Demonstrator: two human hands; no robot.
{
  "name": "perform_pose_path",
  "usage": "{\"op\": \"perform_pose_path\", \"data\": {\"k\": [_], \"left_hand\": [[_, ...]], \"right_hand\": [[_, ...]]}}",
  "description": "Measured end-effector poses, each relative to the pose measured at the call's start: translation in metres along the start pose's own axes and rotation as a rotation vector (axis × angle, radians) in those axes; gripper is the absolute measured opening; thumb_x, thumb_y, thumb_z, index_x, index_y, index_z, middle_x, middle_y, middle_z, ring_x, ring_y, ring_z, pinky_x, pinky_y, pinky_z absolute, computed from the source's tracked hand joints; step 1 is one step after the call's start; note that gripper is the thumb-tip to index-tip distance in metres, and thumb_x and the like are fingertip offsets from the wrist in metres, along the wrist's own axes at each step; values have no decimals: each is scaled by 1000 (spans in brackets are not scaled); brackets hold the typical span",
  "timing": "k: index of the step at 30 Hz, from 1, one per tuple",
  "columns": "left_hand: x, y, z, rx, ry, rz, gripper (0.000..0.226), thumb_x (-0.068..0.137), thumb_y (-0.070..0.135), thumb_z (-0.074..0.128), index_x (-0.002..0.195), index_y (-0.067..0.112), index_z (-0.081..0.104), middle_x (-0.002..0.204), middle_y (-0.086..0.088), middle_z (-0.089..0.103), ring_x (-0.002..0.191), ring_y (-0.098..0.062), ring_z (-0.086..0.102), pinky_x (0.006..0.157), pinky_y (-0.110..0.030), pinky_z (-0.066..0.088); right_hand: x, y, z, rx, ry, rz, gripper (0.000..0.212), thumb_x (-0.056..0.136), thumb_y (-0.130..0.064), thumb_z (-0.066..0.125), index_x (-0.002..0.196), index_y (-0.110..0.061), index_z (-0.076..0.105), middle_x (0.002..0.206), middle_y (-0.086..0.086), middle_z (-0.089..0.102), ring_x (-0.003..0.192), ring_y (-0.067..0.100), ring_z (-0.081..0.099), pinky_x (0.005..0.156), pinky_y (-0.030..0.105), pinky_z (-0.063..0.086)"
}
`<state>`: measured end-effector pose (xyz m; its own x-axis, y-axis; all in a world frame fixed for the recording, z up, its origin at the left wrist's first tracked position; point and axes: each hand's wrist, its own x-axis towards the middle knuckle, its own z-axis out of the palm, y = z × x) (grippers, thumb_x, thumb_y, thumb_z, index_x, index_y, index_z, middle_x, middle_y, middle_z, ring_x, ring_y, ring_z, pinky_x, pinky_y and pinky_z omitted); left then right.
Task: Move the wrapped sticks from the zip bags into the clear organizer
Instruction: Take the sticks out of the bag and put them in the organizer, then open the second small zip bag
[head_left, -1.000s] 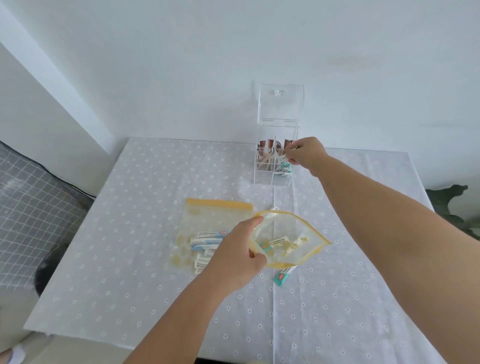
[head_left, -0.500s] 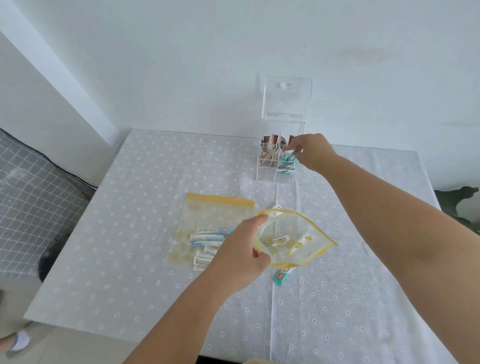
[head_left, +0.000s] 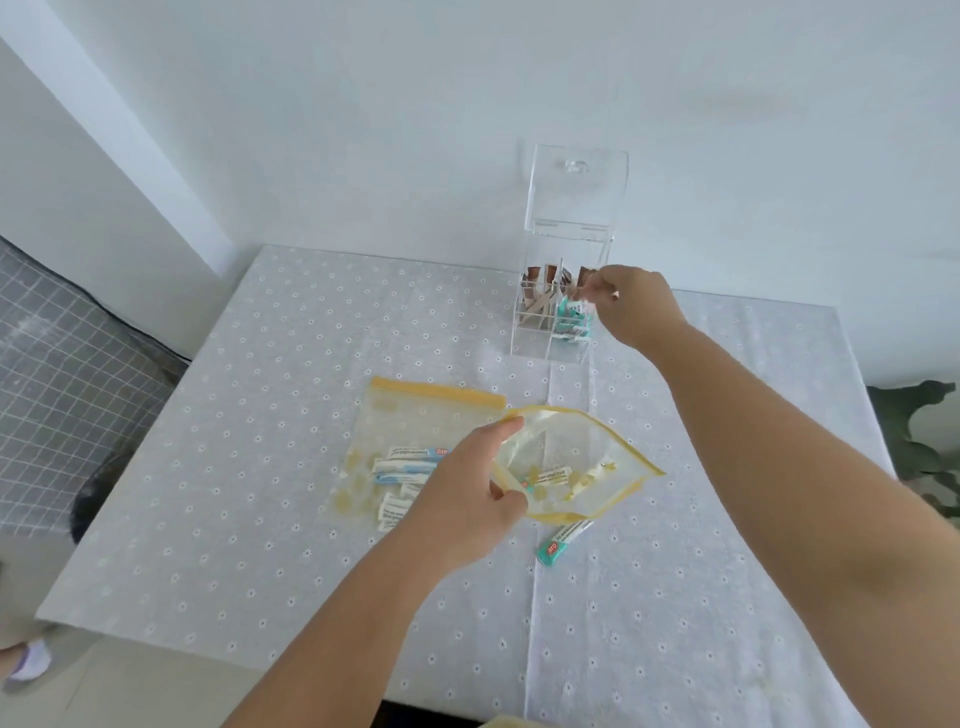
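Observation:
The clear organizer (head_left: 550, 345) stands at the table's far side, its lid (head_left: 576, 187) hinged upright. Brown sticks (head_left: 540, 283) fill its back compartments and teal wrapped sticks (head_left: 571, 322) its front right one. My right hand (head_left: 636, 306) is at that compartment's top, fingertips pinched on the upper ends of the teal sticks. My left hand (head_left: 462, 499) grips the rim of an open yellow-edged zip bag (head_left: 587, 452), lifted off the table, with a stick or two inside. A second zip bag (head_left: 415, 415) lies flat, holding blue-and-white sticks (head_left: 405, 462). One teal stick (head_left: 563, 540) lies loose.
A white dotted cloth (head_left: 260, 467) covers the table, which stands against a white wall. A green plant (head_left: 914, 421) sits past the right edge. Grid-patterned fabric (head_left: 62, 364) lies to the left, and a person's foot (head_left: 26, 665) shows at the bottom left.
My right hand has lowered the teal sticks into the front right compartment and stays at its top. My left hand keeps holding the open bag.

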<state>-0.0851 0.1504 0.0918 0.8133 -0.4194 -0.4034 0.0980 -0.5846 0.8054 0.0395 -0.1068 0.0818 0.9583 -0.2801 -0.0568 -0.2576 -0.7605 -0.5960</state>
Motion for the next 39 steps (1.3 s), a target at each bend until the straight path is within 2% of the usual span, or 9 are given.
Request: {"op": "perform_pose_path", "data": {"k": [3, 6, 10, 13, 20, 25, 29, 32, 39], "left_hand": [[10, -2, -19, -127, 44, -89, 68, 82, 9, 59, 134, 51, 43, 68, 0, 65, 64, -14, 68, 61, -29, 56], [20, 2, -38, -287, 92, -99, 60, 83, 4, 61, 130, 41, 53, 103, -2, 70, 72, -18, 73, 79, -40, 60], [23, 12, -48, -422, 12, -88, 50, 89, 5, 61, 134, 26, 54, 127, -9, 59, 69, -17, 71, 63, -27, 56], [16, 16, -53, -460, -41, -47, 44, 89, 30, 68, 131, 31, 57, 124, -7, 63, 70, -15, 67, 63, -28, 54], [3, 5, -29, -296, 99, 43, 103, 62, 68, 74, 145, 52, 15, 124, 3, 53, 114, -14, 53, 75, -25, 44], [-4, -27, 35, -225, 96, -43, 75, 79, 43, 75, 137, 34, 29, 79, -2, 64, 71, -11, 61, 62, -24, 44], [-11, -55, 72, -228, 216, 48, 51, 91, 22, 63, 123, 40, 29, 75, -9, 50, 57, -26, 61, 55, -35, 51], [-14, -75, 89, 26, 215, 246, 35, 92, 22, 61, 105, 44, 37, 69, -1, 46, 53, -11, 48, 57, -26, 42], [-8, -94, 117, 164, -7, 363, 23, 89, 32, 67, 110, 28, 61, 118, 7, 46, 74, 4, 51, 75, -10, 39]], "right_hand": [[-59, 17, -29, 87, -274, -87, 49, 80, 3, 59, 114, -32, 62, 116, -11, 65, 73, 4, 53, 70, 13, 44], [-116, 28, -39, 200, -611, -45, 69, 78, -9, 77, 125, -49, 47, 124, -28, 51, 101, 2, 52, 84, 19, 44], [-148, 24, -25, 446, -364, 15, 55, 67, -31, 85, 118, -39, 65, 122, -19, 63, 116, 5, 54, 98, 28, 41], [-158, 17, -18, 672, -139, 85, 9, 75, -25, 79, 84, -27, 78, 98, -2, 77, 90, 20, 69, 91, 30, 47], [-183, 4, -16, 1071, 133, 263, 10, 97, -21, 54, 90, -17, 59, 76, 2, 72, 64, 17, 66, 61, 27, 52], [-202, 22, 15, 752, 359, 412, 20, 100, -35, 40, 91, -21, 52, 58, 4, 63, 43, 16, 50, 45, 26, 42], [-218, 57, 32, 299, 305, 445, 25, 101, -42, 31, 99, -24, 48, 58, 9, 54, 56, 27, 52, 52, 33, 42], [-228, 85, 42, 48, 220, 422, 28, 102, -39, 27, 102, -20, 47, 56, 4, 48, 61, 32, 52, 52, 32, 38], [-239, 138, 34, 103, 202, 609, 29, 101, -42, 32, 110, -21, 49, 70, 6, 56, 72, 32, 55, 57, 34, 43]]}}
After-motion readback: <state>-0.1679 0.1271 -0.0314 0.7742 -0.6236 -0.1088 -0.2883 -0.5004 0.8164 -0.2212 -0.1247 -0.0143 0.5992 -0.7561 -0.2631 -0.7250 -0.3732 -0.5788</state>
